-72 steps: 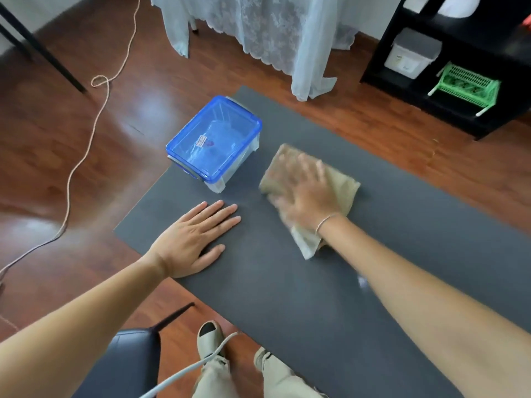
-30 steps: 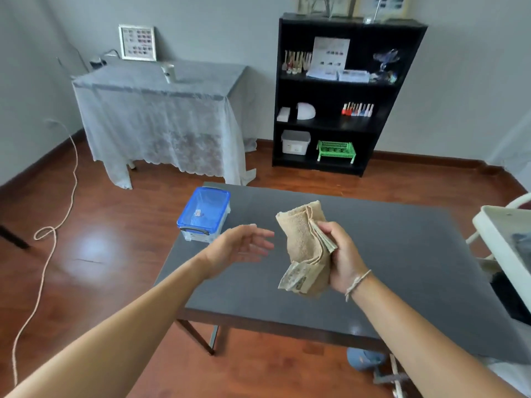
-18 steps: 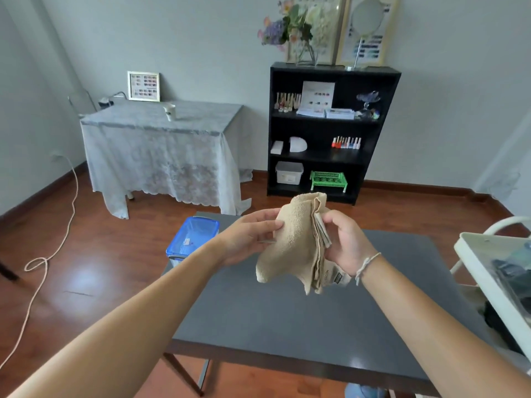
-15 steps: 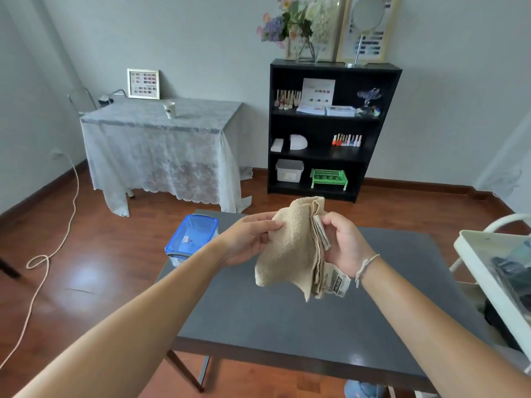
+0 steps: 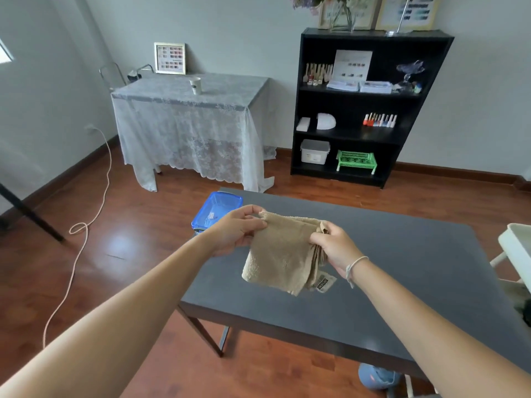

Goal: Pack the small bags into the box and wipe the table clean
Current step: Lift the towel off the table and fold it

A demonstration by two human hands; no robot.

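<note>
1. The left hand (image 5: 240, 229) pinches the top left corner of the beige terry cloth (image 5: 283, 254) between thumb and curled fingers; the right hand (image 5: 333, 248) pinches the top right corner, where the folded layers bunch
2. The cloth hangs folded between both hands, above the dark grey table (image 5: 402, 271) and clear of it
3. It looks soft, light and limp, so it should sag wherever unsupported; the top corners seem the best place to hold it, since they keep the folds together
4. A small sewn tag (image 5: 324, 282) dangles at its lower right corner; the dark print is too small to read
5. The clear box with the blue lid (image 5: 214, 212) sits shut on the table's far left corner; its small lid sticker is illegible
</note>
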